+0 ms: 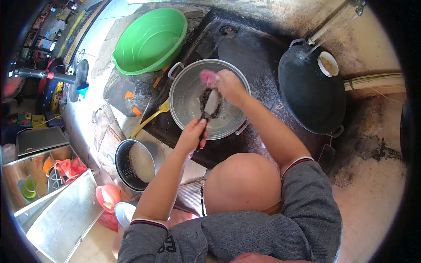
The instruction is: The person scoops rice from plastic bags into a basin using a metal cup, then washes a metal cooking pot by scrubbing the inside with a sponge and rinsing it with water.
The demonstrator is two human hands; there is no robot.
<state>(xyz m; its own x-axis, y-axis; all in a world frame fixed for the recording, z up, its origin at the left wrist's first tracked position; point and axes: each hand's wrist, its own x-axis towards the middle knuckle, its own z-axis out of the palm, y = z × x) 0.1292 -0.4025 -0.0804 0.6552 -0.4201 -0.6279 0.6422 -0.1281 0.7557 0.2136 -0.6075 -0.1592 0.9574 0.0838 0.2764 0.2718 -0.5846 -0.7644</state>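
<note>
My left hand [193,136] is closed around the black handle of a knife [211,104], whose broad grey blade points up and away over a large silver pot [183,115]. In my right hand [230,85] is a pink scrubber [208,78], pinched in the fingers just beyond the blade's tip. Both hands are above the pot, which holds some water with a dark patch in the middle. The pot stands on a dark wet floor basin [263,94].
Water runs from a tap [359,9] into a big black wok [311,92] holding a small white bowl [328,64]. A green tub [151,41] sits at upper left. A yellow ladle [153,116] leans by the pot, near a rice-filled cooker pot [117,160].
</note>
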